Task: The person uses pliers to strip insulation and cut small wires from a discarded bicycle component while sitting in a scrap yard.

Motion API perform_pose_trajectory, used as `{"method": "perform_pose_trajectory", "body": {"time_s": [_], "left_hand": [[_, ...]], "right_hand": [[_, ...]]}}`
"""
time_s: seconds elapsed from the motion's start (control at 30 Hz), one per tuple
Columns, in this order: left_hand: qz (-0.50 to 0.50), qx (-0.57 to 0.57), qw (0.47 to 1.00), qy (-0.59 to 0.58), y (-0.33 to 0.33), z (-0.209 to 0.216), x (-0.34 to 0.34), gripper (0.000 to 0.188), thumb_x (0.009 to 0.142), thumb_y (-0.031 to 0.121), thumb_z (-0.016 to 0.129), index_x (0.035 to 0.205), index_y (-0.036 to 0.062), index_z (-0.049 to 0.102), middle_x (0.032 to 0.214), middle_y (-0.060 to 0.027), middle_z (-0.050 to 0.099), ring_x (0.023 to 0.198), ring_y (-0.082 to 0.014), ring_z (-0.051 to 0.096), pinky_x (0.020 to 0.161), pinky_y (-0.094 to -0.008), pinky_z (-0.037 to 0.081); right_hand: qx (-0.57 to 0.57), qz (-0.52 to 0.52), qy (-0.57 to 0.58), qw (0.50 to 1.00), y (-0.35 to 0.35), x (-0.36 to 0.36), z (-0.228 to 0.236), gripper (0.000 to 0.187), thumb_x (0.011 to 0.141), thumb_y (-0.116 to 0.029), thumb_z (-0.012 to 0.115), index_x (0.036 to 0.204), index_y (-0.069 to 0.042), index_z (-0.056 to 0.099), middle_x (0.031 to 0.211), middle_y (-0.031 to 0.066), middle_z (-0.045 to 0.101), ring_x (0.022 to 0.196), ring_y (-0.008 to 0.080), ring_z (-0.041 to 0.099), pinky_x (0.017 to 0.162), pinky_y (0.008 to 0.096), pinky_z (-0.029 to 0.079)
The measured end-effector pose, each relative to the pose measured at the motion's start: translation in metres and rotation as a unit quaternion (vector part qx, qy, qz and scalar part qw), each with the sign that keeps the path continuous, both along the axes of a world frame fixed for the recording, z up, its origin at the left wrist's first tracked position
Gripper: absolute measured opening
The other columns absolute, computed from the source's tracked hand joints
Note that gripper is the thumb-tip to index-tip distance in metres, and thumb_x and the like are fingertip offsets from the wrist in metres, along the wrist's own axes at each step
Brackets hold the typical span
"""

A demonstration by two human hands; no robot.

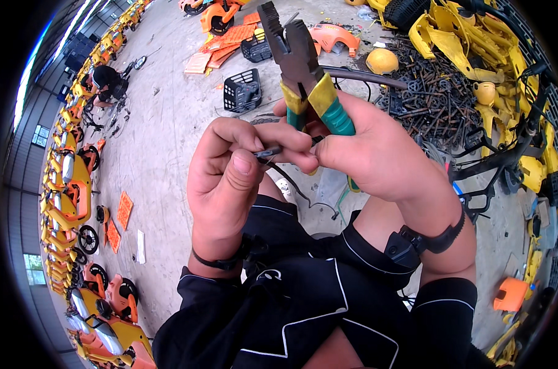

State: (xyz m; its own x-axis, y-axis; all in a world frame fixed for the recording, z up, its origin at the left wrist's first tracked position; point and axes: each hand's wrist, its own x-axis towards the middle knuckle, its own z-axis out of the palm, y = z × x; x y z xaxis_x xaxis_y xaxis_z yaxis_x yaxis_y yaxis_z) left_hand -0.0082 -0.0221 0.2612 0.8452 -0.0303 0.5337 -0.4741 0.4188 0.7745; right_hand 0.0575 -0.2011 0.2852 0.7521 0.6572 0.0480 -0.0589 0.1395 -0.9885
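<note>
Both of my hands are close together in front of my lap. Between thumb and fingertips, my left hand (pixel 220 178) pinches a small dark cable end (pixel 268 152). A thin dark cable (pixel 298 189) hangs below it toward the floor. Wrapped in my right hand (pixel 377 150) are combination pliers (pixel 298 67) with green and yellow grips. Their metal jaws point up and away from me and stand apart with nothing between them. The fingertips of my right hand meet those of my left near the cable end, and some of its fingers are hidden behind the handles.
A heap of dark metal parts (pixel 420 92) lies ahead to the right, beside piled yellow panels (pixel 445 40). A black basket (pixel 242 89) and stacked orange panels (pixel 220 49) are on the concrete floor ahead. Yellow scooters (pixel 76 178) line the left, where another person (pixel 107 80) crouches.
</note>
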Motion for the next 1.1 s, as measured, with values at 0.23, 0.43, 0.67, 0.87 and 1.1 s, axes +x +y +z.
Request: {"method": "perform_pose_trajectory", "body": {"time_s": [0.23, 0.43, 0.67, 0.87, 1.1], "left_hand": [[-0.013, 0.008, 1.000, -0.007, 0.003, -0.001, 0.002, 0.022, 0.104, 0.020, 0.052, 0.107, -0.0006, 0.044, 0.110, -0.0335, 0.063, 0.098, -0.0377, 0.069, 0.091, -0.0460, 0.054], [0.035, 0.077, 0.996, -0.007, 0.008, -0.003, 0.001, 0.030, 0.106, 0.030, 0.048, 0.108, 0.0008, 0.045, 0.112, -0.0239, 0.061, 0.092, -0.0285, 0.070, 0.100, -0.0442, 0.048], [0.055, 0.060, 0.996, 0.027, 0.009, -0.002, 0.003, 0.025, 0.107, 0.019, 0.045, 0.104, -0.0041, 0.053, 0.115, -0.0219, 0.061, 0.099, -0.0254, 0.067, 0.095, -0.0405, 0.051], [0.054, 0.039, 0.992, 0.103, 0.019, -0.007, 0.004, 0.023, 0.105, 0.015, 0.049, 0.103, -0.0052, 0.059, 0.113, -0.0160, 0.062, 0.096, -0.0200, 0.064, 0.093, -0.0358, 0.050], [0.064, 0.076, 0.990, 0.102, 0.023, -0.020, 0.006, 0.019, 0.099, 0.019, 0.062, 0.096, 0.0001, 0.061, 0.108, -0.0134, 0.061, 0.087, -0.0171, 0.058, 0.095, -0.0397, 0.050]], "right_hand": [[0.024, 0.011, 0.023, 0.999, 0.001, -0.002, 0.002, 0.037, 0.085, -0.001, 0.049, 0.121, 0.002, 0.060, 0.099, 0.0065, 0.066, 0.088, 0.0121, 0.062, 0.082, 0.0272, 0.050], [0.021, 0.016, 0.025, 0.999, 0.002, -0.004, 0.004, 0.041, 0.083, 0.000, 0.051, 0.124, 0.002, 0.059, 0.100, 0.0064, 0.066, 0.090, 0.0124, 0.061, 0.084, 0.0276, 0.050], [-0.002, 0.003, -0.002, 1.000, 0.001, 0.001, -0.001, 0.042, 0.080, -0.002, 0.055, 0.122, 0.002, 0.060, 0.097, 0.0059, 0.065, 0.086, 0.0124, 0.057, 0.078, 0.0282, 0.049], [-0.166, -0.096, -0.168, 0.967, 0.002, 0.001, 0.000, 0.045, 0.084, 0.005, 0.056, 0.128, -0.002, 0.055, 0.108, 0.0112, 0.063, 0.097, 0.0236, 0.064, 0.087, 0.0359, 0.052], [-0.271, -0.381, -0.574, 0.672, -0.002, 0.020, -0.002, 0.070, 0.068, 0.013, 0.065, 0.134, -0.006, 0.052, 0.127, 0.0170, 0.053, 0.120, 0.0405, 0.050, 0.102, 0.0464, 0.044]]}}
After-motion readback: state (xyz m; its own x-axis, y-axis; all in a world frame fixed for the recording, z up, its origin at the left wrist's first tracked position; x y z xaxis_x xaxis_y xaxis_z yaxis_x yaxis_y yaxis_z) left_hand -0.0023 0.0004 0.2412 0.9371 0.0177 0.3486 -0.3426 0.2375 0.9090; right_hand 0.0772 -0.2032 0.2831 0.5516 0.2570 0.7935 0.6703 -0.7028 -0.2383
